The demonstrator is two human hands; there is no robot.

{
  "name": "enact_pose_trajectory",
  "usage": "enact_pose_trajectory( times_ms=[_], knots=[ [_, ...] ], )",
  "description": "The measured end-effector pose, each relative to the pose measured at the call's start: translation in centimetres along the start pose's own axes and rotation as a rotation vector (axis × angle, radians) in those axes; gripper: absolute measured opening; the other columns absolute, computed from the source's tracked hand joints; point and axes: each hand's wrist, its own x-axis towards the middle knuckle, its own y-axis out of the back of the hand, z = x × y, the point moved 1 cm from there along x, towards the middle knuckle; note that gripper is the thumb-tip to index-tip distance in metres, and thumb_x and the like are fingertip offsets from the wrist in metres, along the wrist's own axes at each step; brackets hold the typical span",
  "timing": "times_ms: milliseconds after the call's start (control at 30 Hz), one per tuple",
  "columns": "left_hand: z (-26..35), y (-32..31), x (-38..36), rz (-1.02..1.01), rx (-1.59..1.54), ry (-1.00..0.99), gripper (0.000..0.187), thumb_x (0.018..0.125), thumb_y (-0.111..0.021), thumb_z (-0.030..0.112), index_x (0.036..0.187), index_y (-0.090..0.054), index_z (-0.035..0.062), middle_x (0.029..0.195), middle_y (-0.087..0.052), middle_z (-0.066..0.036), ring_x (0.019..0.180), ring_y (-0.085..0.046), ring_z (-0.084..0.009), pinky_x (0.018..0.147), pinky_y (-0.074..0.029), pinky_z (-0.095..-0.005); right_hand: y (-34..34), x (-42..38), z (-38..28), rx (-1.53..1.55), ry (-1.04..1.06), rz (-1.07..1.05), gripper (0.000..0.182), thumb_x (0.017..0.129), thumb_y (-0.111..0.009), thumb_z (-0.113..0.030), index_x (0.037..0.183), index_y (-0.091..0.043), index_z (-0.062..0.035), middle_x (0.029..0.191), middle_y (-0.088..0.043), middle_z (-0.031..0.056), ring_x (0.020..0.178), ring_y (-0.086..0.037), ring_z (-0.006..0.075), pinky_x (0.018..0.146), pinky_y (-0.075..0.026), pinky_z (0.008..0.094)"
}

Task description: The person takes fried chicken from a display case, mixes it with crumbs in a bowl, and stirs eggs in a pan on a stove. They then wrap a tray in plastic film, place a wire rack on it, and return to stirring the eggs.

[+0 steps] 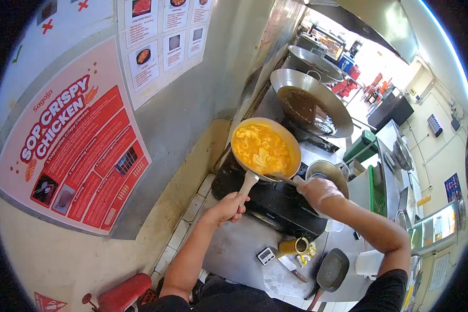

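Note:
My left hand (227, 208) is wrapped round the pale handle (248, 183) of a frying pan (295, 148). The pan sits over a black gas stove (265, 195), with yellow-orange scrambled egg (260, 146) spread across its inside. In my right hand (320, 191) is a spatula (283, 178), its far end reaching over the pan's near right rim into the egg's edge. The exact shape of its tip is hard to make out. Just right of the pan, close to my right hand, stands a metal pot (326, 169).
Behind the pan is a large wok (338, 117) of dark liquid. On the steel counter lie a timer (265, 256), a knife (292, 269), a yellow tin (293, 246) and a small rectangular pan (333, 270). A wall (192, 114) rises close on the left.

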Motion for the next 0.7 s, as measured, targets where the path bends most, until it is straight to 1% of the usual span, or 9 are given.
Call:
enact_pose_trajectory(
  times_ms=[67, 133, 200, 300, 367, 467, 500, 600, 700],
  knots=[
    [0.2, -0.2, -0.1, 0.013, 0.039, 0.022, 0.046, 0.097, -0.048, 0.042, 0.118, -0.047, 0.0019, 0.062, -0.04, 0.004, 0.043, -0.037, -0.0058, 0.038, -0.027, -0.0234, -1.5, 1.4, -0.9, 0.081, -0.01, 0.031, 0.033, 0.092, -0.047, -0.006, 0.125, -0.049, -0.0111, 0.085, -0.067, 0.0187, 0.081, -0.069, 0.0331, 0.066, -0.055, 0.0452],
    [0.5, -0.3, -0.2, 0.031, 0.078, 0.006, 0.043, 0.098, -0.045, 0.041, 0.115, -0.049, 0.0022, 0.062, -0.04, 0.004, 0.043, -0.037, -0.0063, 0.038, -0.027, -0.0236, -1.9, 3.4, -1.1, 0.119, -0.008, 0.146, 0.035, 0.09, -0.051, -0.005, 0.125, -0.05, -0.0093, 0.091, -0.069, 0.0181, 0.084, -0.07, 0.0317, 0.067, -0.056, 0.0434],
    [0.4, -0.3, -0.1, 0.025, 0.107, 0.027, 0.041, 0.098, -0.045, 0.04, 0.113, -0.05, 0.0027, 0.061, -0.04, 0.004, 0.043, -0.037, -0.0066, 0.038, -0.027, -0.0238, -2.1, 6.3, -1.2, 0.054, -0.066, 0.123, 0.031, 0.088, -0.055, -0.005, 0.119, -0.056, -0.0086, 0.095, -0.07, 0.0168, 0.087, -0.07, 0.0304, 0.07, -0.057, 0.0403],
    [0.8, -0.7, -0.4, 0.027, 0.109, 0.029, 0.038, 0.099, -0.043, 0.039, 0.111, -0.051, 0.004, 0.06, -0.039, 0.004, 0.043, -0.036, -0.0068, 0.038, -0.026, -0.0241, -1.1, 9.4, -0.9, 0.123, -0.099, 0.137, 0.028, 0.087, -0.057, -0.007, 0.115, -0.061, -0.0083, 0.099, -0.07, 0.0156, 0.092, -0.07, 0.0301, 0.074, -0.057, 0.0398],
    [1.0, -0.9, -0.5, 0.038, 0.102, 0.025, 0.037, 0.1, -0.043, 0.039, 0.11, -0.051, 0.0048, 0.059, -0.038, 0.004, 0.043, -0.036, -0.0067, 0.038, -0.026, -0.0243, 0.3, 10.7, -0.7, 0.098, -0.068, 0.093, 0.039, 0.076, -0.071, -0.004, 0.113, -0.06, -0.0037, 0.1, -0.07, 0.0162, 0.093, -0.069, 0.031, 0.077, -0.056, 0.0406],
    [0.9, -1.0, -0.5, 0.059, 0.103, 0.025, 0.036, 0.1, -0.043, 0.038, 0.112, -0.05, 0.0051, 0.058, -0.037, 0.004, 0.042, -0.034, -0.0066, 0.037, -0.025, -0.0244, 1.4, 11.3, -0.3, 0.147, -0.063, 0.198, 0.031, 0.072, -0.074, -0.004, 0.102, -0.068, -0.0025, 0.101, -0.07, 0.0173, 0.095, -0.069, 0.0307, 0.078, -0.056, 0.0391],
    [1.0, -1.1, -0.6, 0.061, 0.1, 0.021, 0.036, 0.1, -0.043, 0.038, 0.112, -0.05, 0.0049, 0.058, -0.037, 0.004, 0.041, -0.033, -0.0065, 0.037, -0.025, -0.0243, 1.4, 11.1, 0.1, 0.156, -0.065, 0.21, 0.031, 0.072, -0.074, -0.004, 0.102, -0.068, -0.0025, 0.101, -0.07, 0.0173, 0.095, -0.069, 0.0307, 0.078, -0.056, 0.0391],
    [0.9, -1.1, -0.7, 0.055, 0.093, 0.018, 0.036, 0.101, -0.043, 0.037, 0.113, -0.05, 0.0044, 0.059, -0.038, 0.004, 0.041, -0.032, -0.006, 0.036, -0.024, -0.0239, 1.9, 8.5, 0.3, 0.169, -0.032, 0.186, 0.026, 0.071, -0.074, -0.002, 0.098, -0.07, -0.0018, 0.1, -0.07, 0.0181, 0.095, -0.069, 0.0308, 0.079, -0.055, 0.0388],
    [0.7, -0.7, -0.1, 0.047, 0.09, 0.022, 0.036, 0.1, -0.044, 0.037, 0.115, -0.05, 0.0039, 0.059, -0.039, 0.004, 0.041, -0.032, -0.0053, 0.036, -0.025, -0.0231, 1.2, 5.8, 0.4, 0.041, 0.038, 0.053, 0.021, 0.077, -0.07, -0.007, 0.098, -0.07, -0.0021, 0.098, -0.07, 0.0178, 0.095, -0.069, 0.0315, 0.079, -0.055, 0.0392]
  ],
)
